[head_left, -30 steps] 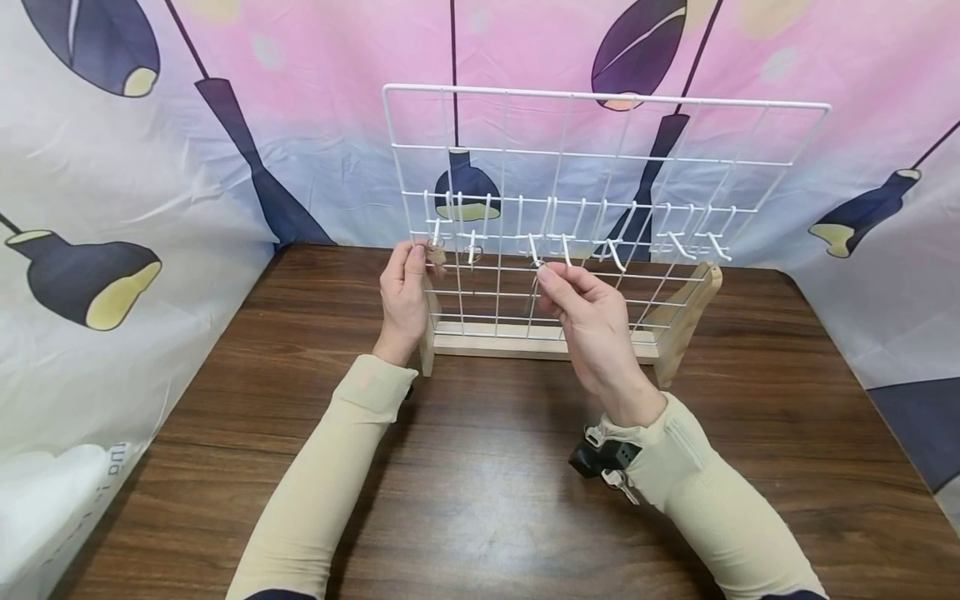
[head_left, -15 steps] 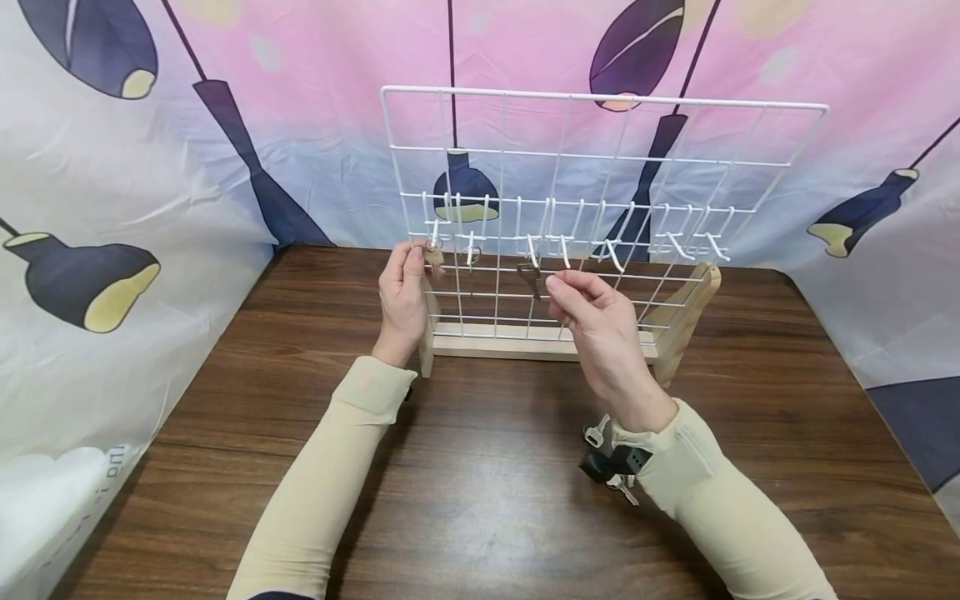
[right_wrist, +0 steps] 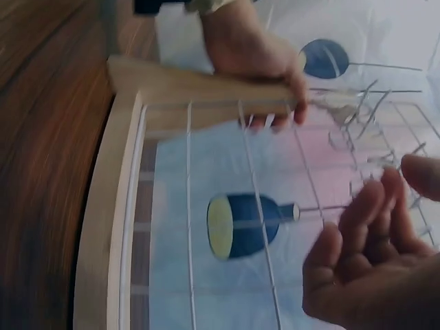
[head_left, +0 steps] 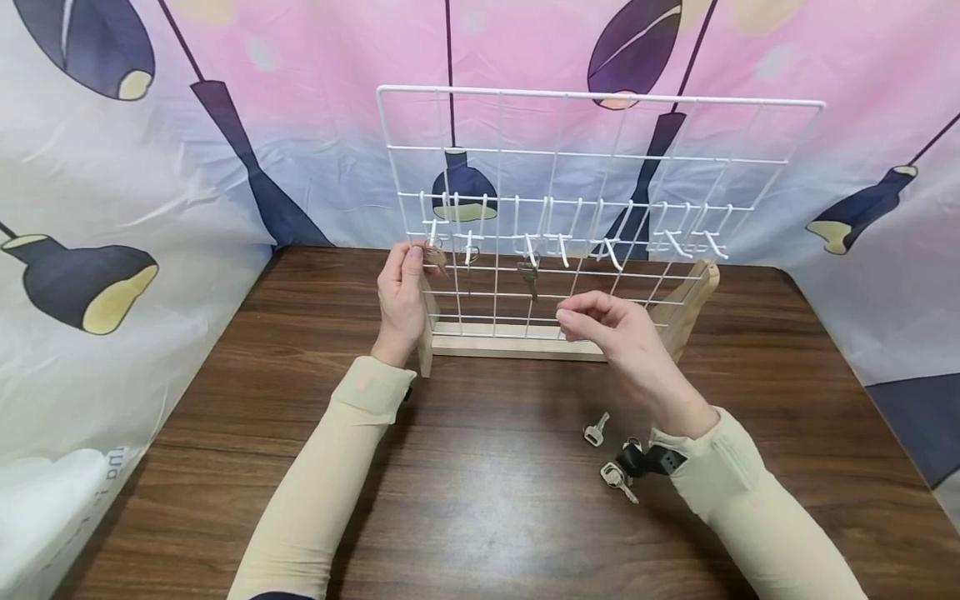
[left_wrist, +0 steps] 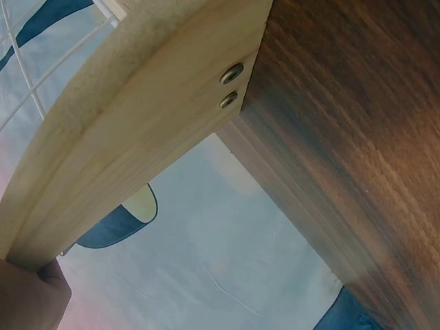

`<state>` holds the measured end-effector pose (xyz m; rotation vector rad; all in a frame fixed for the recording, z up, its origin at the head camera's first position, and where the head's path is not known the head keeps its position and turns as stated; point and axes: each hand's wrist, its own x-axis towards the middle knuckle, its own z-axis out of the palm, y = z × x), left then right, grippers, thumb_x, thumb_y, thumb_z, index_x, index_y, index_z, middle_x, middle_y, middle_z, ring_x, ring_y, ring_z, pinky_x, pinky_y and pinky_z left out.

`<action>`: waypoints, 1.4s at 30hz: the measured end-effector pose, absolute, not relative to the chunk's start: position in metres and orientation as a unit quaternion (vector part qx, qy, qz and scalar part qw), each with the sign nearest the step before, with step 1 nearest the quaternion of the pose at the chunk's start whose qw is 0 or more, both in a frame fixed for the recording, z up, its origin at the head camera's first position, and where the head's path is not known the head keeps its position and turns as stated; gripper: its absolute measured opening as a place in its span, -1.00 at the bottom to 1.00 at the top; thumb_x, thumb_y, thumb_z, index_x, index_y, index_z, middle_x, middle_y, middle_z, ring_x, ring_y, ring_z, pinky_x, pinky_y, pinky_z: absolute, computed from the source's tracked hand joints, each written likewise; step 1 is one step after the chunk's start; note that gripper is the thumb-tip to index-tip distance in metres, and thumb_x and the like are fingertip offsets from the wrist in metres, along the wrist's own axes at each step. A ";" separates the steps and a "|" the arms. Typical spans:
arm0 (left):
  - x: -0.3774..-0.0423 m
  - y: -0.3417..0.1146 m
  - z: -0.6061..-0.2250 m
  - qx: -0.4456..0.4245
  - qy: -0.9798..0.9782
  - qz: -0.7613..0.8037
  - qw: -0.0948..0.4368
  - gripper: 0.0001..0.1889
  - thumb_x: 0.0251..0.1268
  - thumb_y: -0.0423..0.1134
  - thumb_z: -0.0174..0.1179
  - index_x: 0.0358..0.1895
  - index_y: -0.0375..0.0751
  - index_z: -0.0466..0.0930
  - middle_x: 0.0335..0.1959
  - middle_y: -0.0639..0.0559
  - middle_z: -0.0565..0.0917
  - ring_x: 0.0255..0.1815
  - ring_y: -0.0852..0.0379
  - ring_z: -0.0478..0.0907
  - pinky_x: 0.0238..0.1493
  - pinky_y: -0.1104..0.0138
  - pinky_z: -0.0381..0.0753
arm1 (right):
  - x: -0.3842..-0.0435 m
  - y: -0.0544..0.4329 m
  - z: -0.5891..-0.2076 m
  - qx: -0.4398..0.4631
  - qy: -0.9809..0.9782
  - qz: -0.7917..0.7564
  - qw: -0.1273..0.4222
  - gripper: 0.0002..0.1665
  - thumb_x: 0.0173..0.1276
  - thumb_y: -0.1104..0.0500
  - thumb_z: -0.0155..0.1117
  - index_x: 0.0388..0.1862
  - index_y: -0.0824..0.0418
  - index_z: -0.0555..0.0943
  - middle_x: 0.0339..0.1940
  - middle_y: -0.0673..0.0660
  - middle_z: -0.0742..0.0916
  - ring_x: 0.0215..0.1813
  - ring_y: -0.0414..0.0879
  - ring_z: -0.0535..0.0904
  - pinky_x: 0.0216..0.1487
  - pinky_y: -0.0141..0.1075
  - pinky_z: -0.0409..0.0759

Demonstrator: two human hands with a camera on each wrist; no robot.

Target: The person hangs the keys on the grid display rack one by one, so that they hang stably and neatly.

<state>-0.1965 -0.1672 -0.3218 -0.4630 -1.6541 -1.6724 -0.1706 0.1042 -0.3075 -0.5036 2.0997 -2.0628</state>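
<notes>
A white wire grid rack [head_left: 600,96] stands upright on wooden legs, with a row of white hooks along its middle. My left hand [head_left: 402,292] grips the top of the rack's left wooden leg [right_wrist: 206,86], fingers curled round it. From the middle hook [head_left: 531,248] hangs a dark key [head_left: 530,282]. Two more hooks at the left carry a brownish key [head_left: 437,258] and a ringed key [head_left: 471,257], partly blurred. To the lower right of the middle key, my right hand [head_left: 630,337] floats before the grid, fingers loosely bent, thumb near the index, nothing visible between them.
On the brown wooden table [head_left: 480,500] lie a loose key [head_left: 596,431] and a silver key [head_left: 619,483], beside my right wrist and its black camera [head_left: 660,459]. Hooks farther right [head_left: 678,244] hold nothing. A patterned cloth hangs behind; a white bag [head_left: 60,508] sits at left.
My right hand has let go of the key at the middle hook and drawn back down and right. The key now hangs there. My left hand keeps its place on the leg.
</notes>
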 end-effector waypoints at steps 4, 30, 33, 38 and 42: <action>-0.202 -0.170 -0.327 -0.183 -0.644 -0.649 0.362 -0.74 0.51 -0.52 -0.28 -0.14 -0.75 0.36 -0.36 -0.47 0.51 -0.39 0.11 0.52 -0.27 0.29 0.55 | -0.171 0.117 -0.314 -0.220 0.778 -0.582 0.088 -0.76 0.39 0.13 0.28 -0.06 0.24 0.67 -0.24 0.10 0.72 -0.22 -0.09 0.61 -0.18 -0.36 0.60; -0.202 -0.171 -0.326 -0.184 -0.634 -0.658 0.361 -0.75 0.51 -0.53 -0.29 -0.15 -0.72 0.36 -0.37 0.13 0.59 -0.42 0.01 0.49 -0.30 0.33 0.53 | -0.182 0.153 -0.378 -0.390 0.876 -0.223 0.173 -0.70 0.10 0.13 0.52 -0.17 0.06 0.68 -0.25 -0.04 0.60 -0.14 -0.07 0.43 -0.08 -0.20 0.44; -0.196 -0.168 -0.320 -0.177 -0.639 -0.655 0.362 -0.75 0.50 -0.52 -0.27 -0.15 -0.74 0.36 -0.37 0.17 0.59 -0.43 0.00 0.50 -0.28 0.34 0.55 | -0.181 0.152 -0.379 -0.391 0.875 -0.223 0.177 -0.75 0.11 0.14 0.51 -0.21 0.06 0.67 -0.30 -0.03 0.57 -0.17 -0.09 0.43 -0.11 -0.23 0.43; -0.194 -0.168 -0.319 -0.171 -0.649 -0.647 0.361 -0.73 0.50 -0.50 -0.24 -0.13 -0.76 0.38 -0.36 0.16 0.60 -0.41 -0.12 0.50 -0.25 0.38 0.57 | -0.180 0.152 -0.382 -0.397 0.873 -0.220 0.177 -0.81 0.12 0.15 0.50 -0.28 0.03 0.66 -0.35 -0.05 0.55 -0.24 -0.13 0.44 -0.18 -0.28 0.44; -0.194 -0.168 -0.319 -0.173 -0.648 -0.649 0.359 -0.73 0.51 -0.50 -0.24 -0.14 -0.77 0.37 -0.36 0.06 0.57 -0.42 0.04 0.52 -0.27 0.40 0.56 | -0.179 0.152 -0.383 -0.403 0.869 -0.223 0.180 -0.85 0.14 0.15 0.49 -0.33 0.01 0.66 -0.38 -0.06 0.55 -0.29 -0.15 0.47 -0.25 -0.33 0.46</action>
